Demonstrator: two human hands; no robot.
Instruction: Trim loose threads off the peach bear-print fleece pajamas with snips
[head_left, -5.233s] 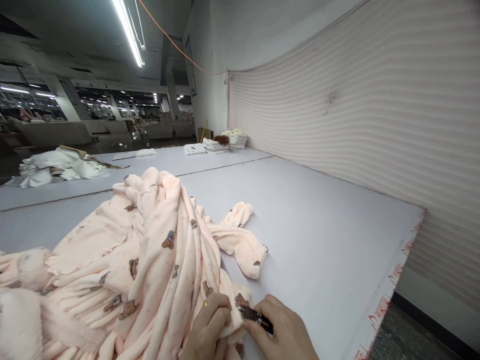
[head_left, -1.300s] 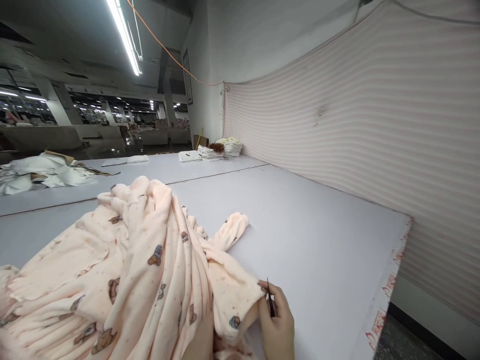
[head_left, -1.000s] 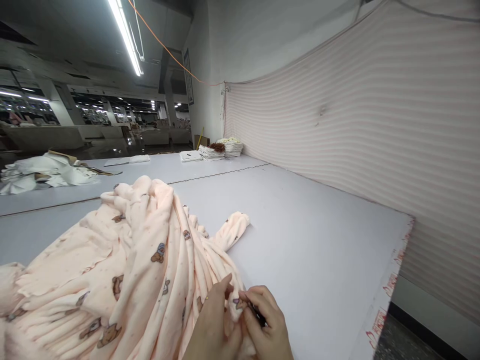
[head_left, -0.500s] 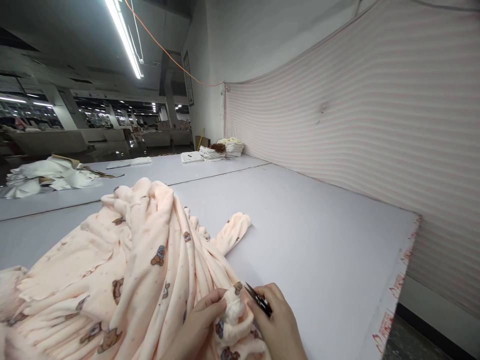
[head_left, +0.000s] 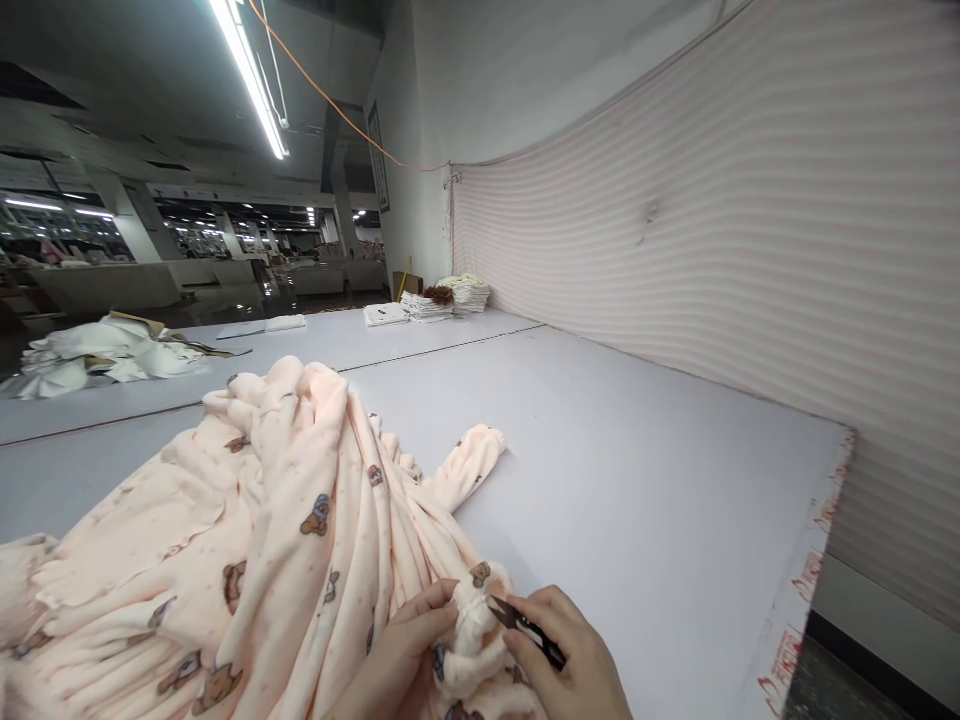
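A pale pink plush garment point(head_left: 300, 540) printed with little bears lies bunched over the table. At the lower middle, my left hand point(head_left: 412, 630) pinches the gathered, elastic-looking cuff point(head_left: 472, 630) of one of its ends. My right hand point(head_left: 566, 645) grips small dark thread snips point(head_left: 534, 632). Their pointed tips are at the right side of the cuff, close to the whitish gathered edge. Whether the blades touch a thread cannot be made out. Another sleeve-like end point(head_left: 469, 465) of the garment sticks out on the table behind.
The light grey table point(head_left: 637, 470) reaches to a striped pinkish cloth point(head_left: 712, 220) hung along the wall. Folded white stacks point(head_left: 465, 293) stand at the far edge. Crumpled white pieces point(head_left: 112, 350) lie at the back left.
My right hand has shifted slightly right and down, and the snips' tips now lie against the cuff's edge. My left hand still pinches the cuff.
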